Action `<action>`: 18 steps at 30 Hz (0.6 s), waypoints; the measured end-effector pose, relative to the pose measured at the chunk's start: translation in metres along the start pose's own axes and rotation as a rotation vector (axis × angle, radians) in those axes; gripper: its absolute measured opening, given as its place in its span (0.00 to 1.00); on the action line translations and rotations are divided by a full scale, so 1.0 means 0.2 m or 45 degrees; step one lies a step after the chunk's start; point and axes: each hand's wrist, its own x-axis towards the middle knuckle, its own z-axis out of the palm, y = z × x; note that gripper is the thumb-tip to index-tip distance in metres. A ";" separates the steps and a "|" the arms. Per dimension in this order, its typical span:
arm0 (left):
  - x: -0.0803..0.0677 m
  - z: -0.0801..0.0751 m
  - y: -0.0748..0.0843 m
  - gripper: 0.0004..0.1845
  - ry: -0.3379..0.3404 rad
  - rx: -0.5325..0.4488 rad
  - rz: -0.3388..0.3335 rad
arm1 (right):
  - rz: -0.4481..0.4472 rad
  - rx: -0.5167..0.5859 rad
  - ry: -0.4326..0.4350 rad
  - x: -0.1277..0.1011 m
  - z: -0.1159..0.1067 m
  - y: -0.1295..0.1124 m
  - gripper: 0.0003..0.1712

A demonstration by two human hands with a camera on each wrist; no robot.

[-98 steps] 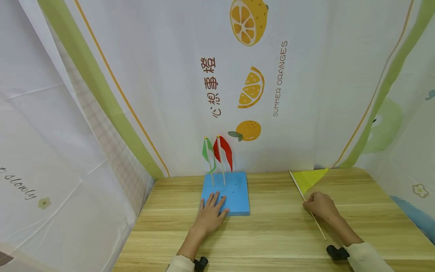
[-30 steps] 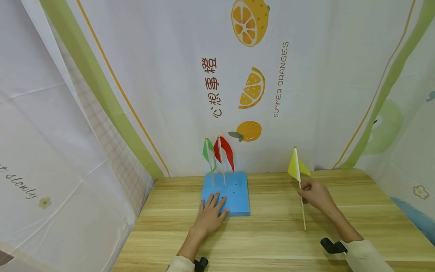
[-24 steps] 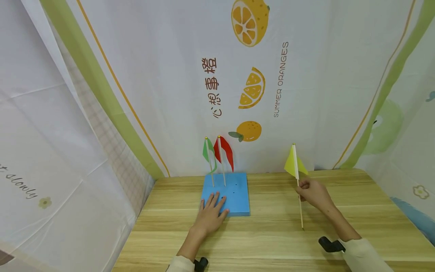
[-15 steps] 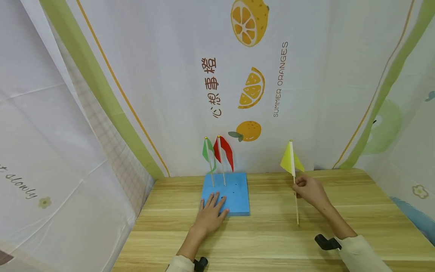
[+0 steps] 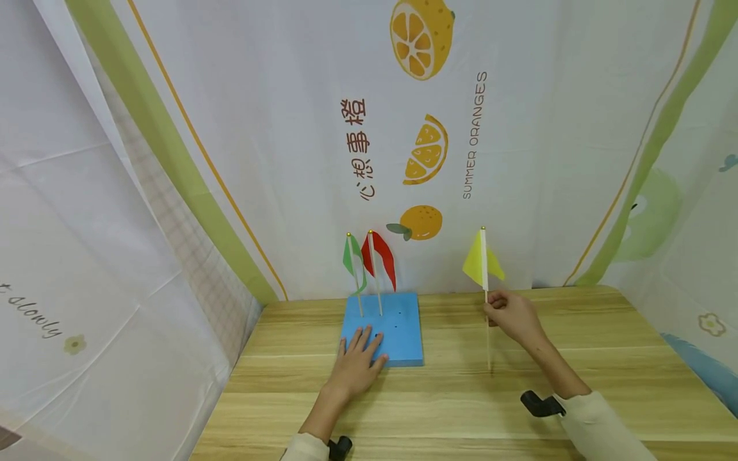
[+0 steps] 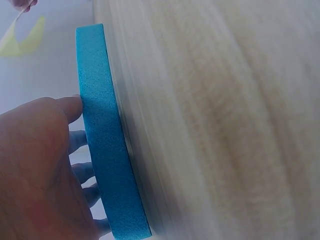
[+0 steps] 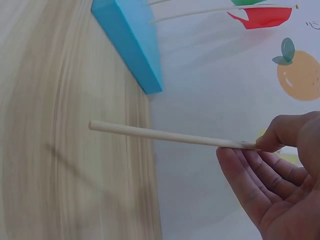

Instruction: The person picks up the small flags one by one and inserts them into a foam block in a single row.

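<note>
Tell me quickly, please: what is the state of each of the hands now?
Left hand: open, fingers flat, pressing on the blue foam block.
Right hand: closed, pinching the stick of the yellow flag, which is held upright above the table.

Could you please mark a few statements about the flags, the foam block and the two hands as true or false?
1. The right hand pinches the yellow flag by its stick. True.
2. Three flags stand in the blue foam block. False: only the green flag and red flag do.
3. The left hand rests flat on the block. True.
4. The yellow flag lies flat on the table. False: it is held upright above it.
</note>
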 end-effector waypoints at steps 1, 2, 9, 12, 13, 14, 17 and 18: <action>0.00 0.00 0.00 0.33 0.001 0.000 0.001 | -0.003 0.009 0.002 0.00 0.01 -0.01 0.12; 0.00 0.00 0.00 0.33 0.002 0.000 0.001 | -0.006 0.019 0.005 0.00 0.01 -0.01 0.12; 0.00 0.01 -0.01 0.33 0.014 0.007 0.002 | -0.027 0.077 0.033 0.02 0.04 -0.05 0.11; 0.01 0.02 -0.01 0.32 0.011 0.012 -0.003 | -0.036 0.100 0.038 0.03 0.06 -0.06 0.12; 0.00 0.02 -0.01 0.32 0.016 0.015 0.002 | -0.041 0.107 0.041 0.04 0.06 -0.06 0.12; 0.00 0.02 -0.01 0.32 0.013 0.013 -0.001 | -0.045 0.116 0.047 0.04 0.07 -0.07 0.12; 0.01 0.02 -0.01 0.32 0.012 0.019 0.003 | -0.062 0.130 0.063 0.05 0.08 -0.09 0.12; 0.01 0.01 -0.01 0.32 0.015 0.019 0.006 | -0.064 0.135 0.068 0.06 0.08 -0.10 0.12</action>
